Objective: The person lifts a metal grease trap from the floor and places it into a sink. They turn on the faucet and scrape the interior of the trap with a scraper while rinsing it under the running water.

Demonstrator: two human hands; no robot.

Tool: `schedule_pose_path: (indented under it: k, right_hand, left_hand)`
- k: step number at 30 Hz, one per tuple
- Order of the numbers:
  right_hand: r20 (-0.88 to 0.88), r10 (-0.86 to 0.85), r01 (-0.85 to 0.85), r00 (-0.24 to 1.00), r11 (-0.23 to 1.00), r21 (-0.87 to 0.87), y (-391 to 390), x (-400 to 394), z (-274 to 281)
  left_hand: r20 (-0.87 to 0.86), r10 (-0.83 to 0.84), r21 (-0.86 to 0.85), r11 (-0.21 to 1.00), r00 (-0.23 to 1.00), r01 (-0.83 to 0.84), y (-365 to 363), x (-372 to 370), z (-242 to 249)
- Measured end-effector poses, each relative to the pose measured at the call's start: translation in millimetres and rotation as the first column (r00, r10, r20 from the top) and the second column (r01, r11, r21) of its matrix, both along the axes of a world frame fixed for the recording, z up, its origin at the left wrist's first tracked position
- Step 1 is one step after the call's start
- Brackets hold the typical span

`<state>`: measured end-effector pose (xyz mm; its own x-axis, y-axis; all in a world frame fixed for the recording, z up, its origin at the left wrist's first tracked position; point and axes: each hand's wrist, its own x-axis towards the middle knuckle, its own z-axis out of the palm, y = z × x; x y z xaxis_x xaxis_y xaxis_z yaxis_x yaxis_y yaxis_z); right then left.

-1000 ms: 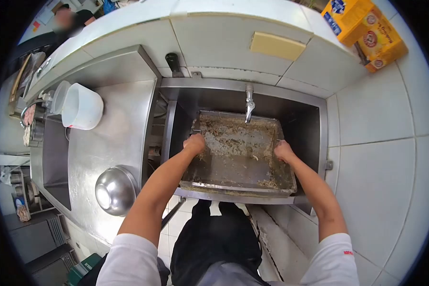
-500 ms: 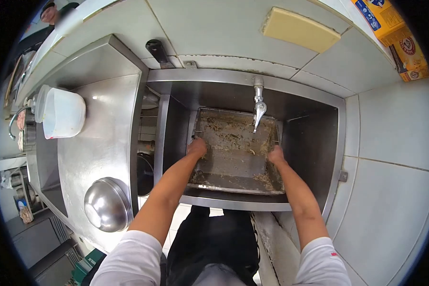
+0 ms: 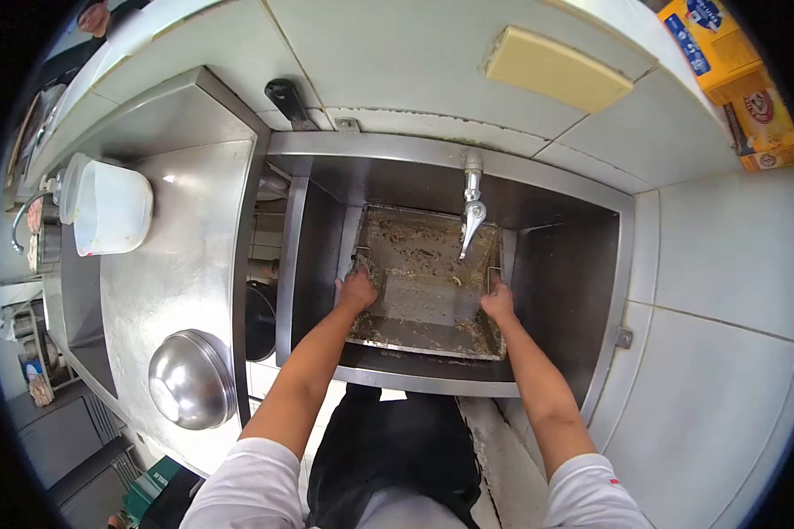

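A deep rectangular metal roasting pan (image 3: 419, 300) sits within the stainless steel sink (image 3: 566, 291), its inside smeared with brown, crumbly residue. On its left side, my left hand (image 3: 358, 291) is closed around the wire handle. The fingers of my right hand (image 3: 498, 301) wrap the matching handle on the right side. Both arms reach straight forward over the sink's front edge. Above the pan's far right part hangs the metal faucet (image 3: 473, 216), with no water showing from it.
Left of the sink, a steel counter (image 3: 181, 256) holds upturned metal bowls (image 3: 190, 379) and a translucent plastic tub (image 3: 112, 207). A black-handled tool (image 3: 288, 101) stands behind the sink's back rim. Yellow boxes (image 3: 728, 62) rest on the upper right ledge. Another person (image 3: 93, 18) appears at the far upper left.
The pan and both hands have shifted slightly, the pan's right side now farther from the sink's right wall. My grip on both handles stays. The whole view has moved a little.
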<state>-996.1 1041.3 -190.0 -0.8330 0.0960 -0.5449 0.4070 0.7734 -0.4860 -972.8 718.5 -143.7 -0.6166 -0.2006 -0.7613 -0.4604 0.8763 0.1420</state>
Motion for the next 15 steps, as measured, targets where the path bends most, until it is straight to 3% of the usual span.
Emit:
schedule_pose_path:
  k: [2, 3, 5, 6, 8, 13, 15]
  right_hand:
    - [-0.115, -0.148, 0.129, 0.982, 0.978, -0.164, -23, -8, 57]
    - [-0.123, -0.147, 0.126, 0.981, 0.978, -0.164, -34, -8, 88]
    - [-0.085, -0.416, 0.276, 0.906, 0.729, -0.626, -55, -13, 156]
    - [-0.097, -0.414, 0.266, 0.905, 0.731, -0.629, -65, -13, 195]
    - [-0.296, -0.537, 0.187, 0.790, 0.671, -0.718, -87, -10, 263]
    - [-0.566, -0.390, -0.027, 0.726, 0.806, -0.591, -130, -15, 314]
    - [-0.721, -0.232, -0.097, 0.653, 0.918, -0.383, -140, -25, 316]
  left_hand:
    - [-0.299, 0.018, -0.006, 1.000, 0.954, -0.021, 7, 5, 36]
    - [-0.308, 0.019, -0.005, 1.000, 0.951, -0.022, 10, 10, 45]
    - [-0.274, 0.175, 0.124, 0.982, 0.946, -0.146, 16, 10, 61]
    - [-0.286, 0.177, 0.127, 0.981, 0.942, -0.146, 20, 12, 66]
    - [-0.254, 0.282, 0.255, 0.942, 0.925, -0.217, 26, 20, 75]
    - [-0.258, 0.378, 0.343, 0.896, 0.889, -0.281, 44, 27, 121]
    - [-0.311, 0.390, 0.423, 0.874, 0.867, -0.241, 50, 23, 140]
